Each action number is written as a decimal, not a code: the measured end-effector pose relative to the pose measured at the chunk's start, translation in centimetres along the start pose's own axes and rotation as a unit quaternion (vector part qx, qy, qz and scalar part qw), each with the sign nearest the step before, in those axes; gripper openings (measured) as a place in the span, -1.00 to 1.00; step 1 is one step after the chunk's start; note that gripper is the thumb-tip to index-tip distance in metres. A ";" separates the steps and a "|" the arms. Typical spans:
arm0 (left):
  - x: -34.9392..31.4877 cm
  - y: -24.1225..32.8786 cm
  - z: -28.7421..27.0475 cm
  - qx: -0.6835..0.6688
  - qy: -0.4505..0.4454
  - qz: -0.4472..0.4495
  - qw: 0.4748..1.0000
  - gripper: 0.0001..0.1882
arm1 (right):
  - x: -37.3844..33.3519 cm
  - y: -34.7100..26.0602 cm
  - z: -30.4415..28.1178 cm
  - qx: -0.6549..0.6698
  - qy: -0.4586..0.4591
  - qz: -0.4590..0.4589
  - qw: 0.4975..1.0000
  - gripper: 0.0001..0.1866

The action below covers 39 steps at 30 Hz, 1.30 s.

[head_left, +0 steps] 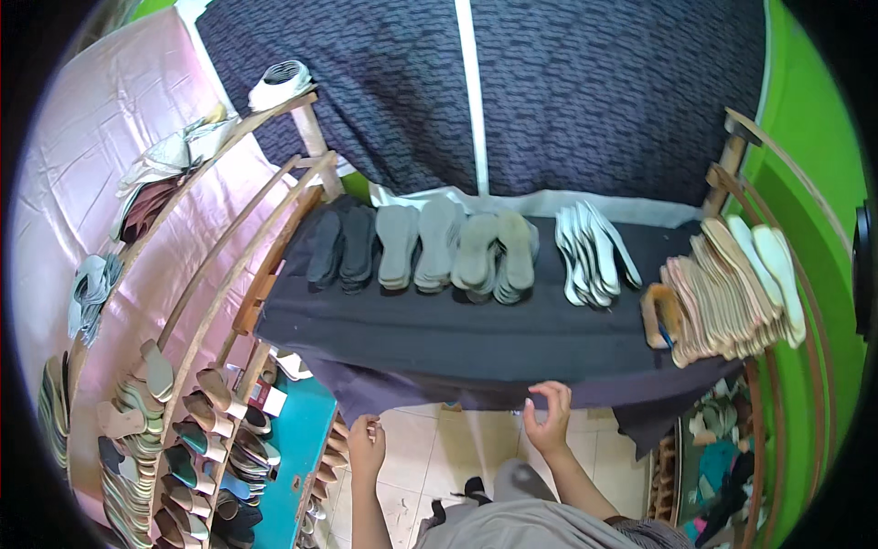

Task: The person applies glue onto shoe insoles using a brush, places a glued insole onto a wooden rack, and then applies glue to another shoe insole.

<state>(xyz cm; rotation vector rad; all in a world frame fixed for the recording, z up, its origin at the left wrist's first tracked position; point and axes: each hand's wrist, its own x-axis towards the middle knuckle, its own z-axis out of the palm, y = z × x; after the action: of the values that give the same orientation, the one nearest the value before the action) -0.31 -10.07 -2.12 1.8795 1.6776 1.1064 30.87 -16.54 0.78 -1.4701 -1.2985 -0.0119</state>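
Observation:
My right hand [549, 417] is just at the front edge of the table's dark cloth [430, 339]. Its fingers are curved with the thumb apart, and nothing is in it. Farther left, beside the cloth's hanging corner, my left hand [367, 446] is loosely curled, with no object visible in it. Shoe insoles lie in stacks along the far side of the cloth: black insoles [342, 245], grey insoles [421, 242], olive-grey insoles [495, 256] and a fanned group of white insoles [593, 252]. Beige-edged insoles [722, 293] lean in a thick row at the right end.
A brown tape roll [660, 316] stands beside the beige row. Wooden racks flank both sides; the left rack [197, 366] holds shoes and insole stacks. A teal cabinet [306, 439] stands at lower left. Dark patterned fabric [567, 101] hangs behind the table.

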 end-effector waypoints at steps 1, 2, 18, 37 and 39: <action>1.4 -0.1 0.2 0.008 0.009 0.015 1.000 -0.88 | 0.9 0.6 0.7 -0.001 -0.003 -0.008 1.000 -0.75; 2.4 -0.3 0.4 0.018 0.016 0.028 0.999 -0.89 | 1.6 0.9 1.2 0.000 0.002 -0.012 1.000 -0.76; 36.0 -0.2 9.5 0.124 0.121 0.059 0.983 -0.51 | 13.0 8.5 8.6 -0.003 -0.028 -0.022 0.999 -0.65; 39.4 -0.3 3.8 -0.319 -0.089 -0.310 0.891 -0.18 | 12.9 9.8 8.7 -0.078 0.089 -0.009 0.993 -0.70; 38.1 1.2 3.3 -0.403 -0.017 -0.264 0.876 -0.19 | 13.1 9.1 8.1 -0.084 0.111 -0.008 0.990 -0.70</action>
<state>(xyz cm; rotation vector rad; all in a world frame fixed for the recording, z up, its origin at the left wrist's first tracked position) 1.93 26.77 8.10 0.8458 1.2728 1.2374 37.38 0.08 -0.43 -1.5517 -1.1499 -0.2940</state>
